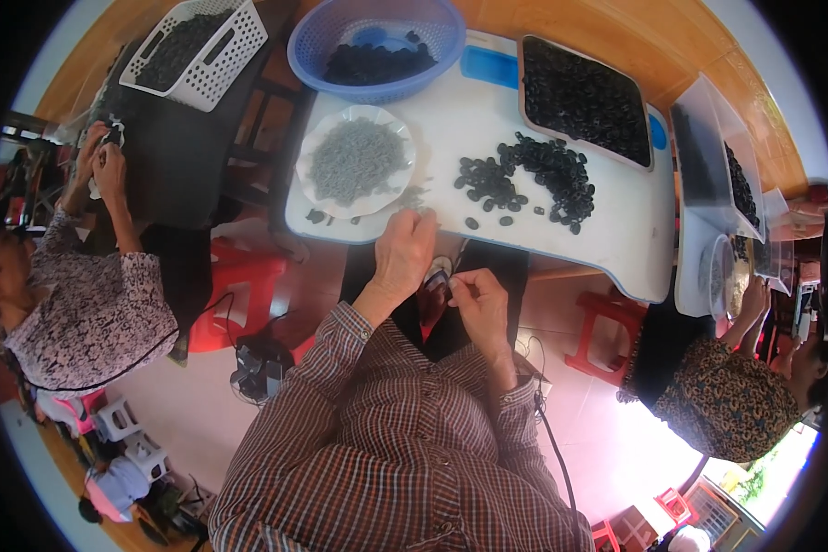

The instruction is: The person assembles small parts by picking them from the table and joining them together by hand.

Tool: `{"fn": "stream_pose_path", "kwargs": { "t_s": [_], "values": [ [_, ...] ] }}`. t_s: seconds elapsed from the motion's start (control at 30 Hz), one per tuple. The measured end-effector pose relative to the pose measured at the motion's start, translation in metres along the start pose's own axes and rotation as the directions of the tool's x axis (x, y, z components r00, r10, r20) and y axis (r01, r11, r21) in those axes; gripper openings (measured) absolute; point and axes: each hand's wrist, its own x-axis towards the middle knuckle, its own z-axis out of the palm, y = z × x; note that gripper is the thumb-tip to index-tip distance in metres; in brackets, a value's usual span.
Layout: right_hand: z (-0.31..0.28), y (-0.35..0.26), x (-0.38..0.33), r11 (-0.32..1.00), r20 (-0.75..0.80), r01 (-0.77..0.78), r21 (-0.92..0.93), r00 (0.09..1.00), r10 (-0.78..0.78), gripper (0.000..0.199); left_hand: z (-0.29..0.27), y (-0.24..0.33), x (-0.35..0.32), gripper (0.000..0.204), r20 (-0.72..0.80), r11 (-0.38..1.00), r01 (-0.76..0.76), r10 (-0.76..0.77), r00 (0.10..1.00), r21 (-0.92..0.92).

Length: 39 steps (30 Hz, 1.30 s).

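Beside the near edge of the worktop (616, 216): both bare hands, close together but apart. Left hand (407, 253) overlaps the edge in this view; right hand (481, 304) sits lower, in front of the lap.
Left fingers: bunched, tips nearly closed; cannot tell if anything is between them.
Right fingers: thumb and forefinger brought together, the others curled; any piece there too small to make out.
Grey pieces (354, 161): small, loosely heaped on a white plate (348, 211) with a wavy rim, just left of the left hand.
Black oval pieces (570, 179): spread on the worktop right of the plate, a few strays close to the near edge.
Tray (522, 83): behind the spread, filled with more black pieces.
Blue basket (451, 60): behind the plate, dark pieces in the bottom.
Drop risk: a piece this small could slip from a loose pinch; with the right hand clear of the worktop, it would likely fall to lap or floor.
Edge risk: a dragged sleeve or forearm might sweep the strays off.
Plate risk: set near the edge and heaped; a knock from the left wrist could spill or tip it.
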Motion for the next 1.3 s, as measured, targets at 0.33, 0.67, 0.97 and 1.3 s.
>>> {"fn": "stream_pose_path", "kwargs": {
  "t_s": [0.33, 0.67, 0.97, 1.3],
  "values": [
    [-0.002, -0.005, 0.003, 1.0, -0.004, -0.01, -0.016, 1.0, 0.01, 0.006, 0.001, 0.005, 0.002, 0.017, 0.024, 1.0, 0.006, -0.006, 1.0, 0.0],
    [-0.014, -0.001, 0.02, 0.987, -0.092, 0.08, -0.14, 0.991, -0.093, 0.008, 0.004, 0.005, 0.004, 0.012, 0.02, 0.999, -0.044, 0.043, 0.999, 0.023],
    [-0.041, 0.011, 0.055, 0.88, -0.391, 0.108, -0.462, 0.866, -0.311, 0.006, 0.008, 0.005, 0.005, 0.01, 0.023, 0.998, -0.044, 0.045, 0.999, -0.04],
    [-0.061, 0.012, 0.095, 0.591, -0.378, -0.04, -0.806, 0.802, -0.462, 0.018, 0.004, 0.003, 0.007, 0.009, 0.075, 0.994, -0.053, 0.061, 0.995, -0.093]
  ]
}}
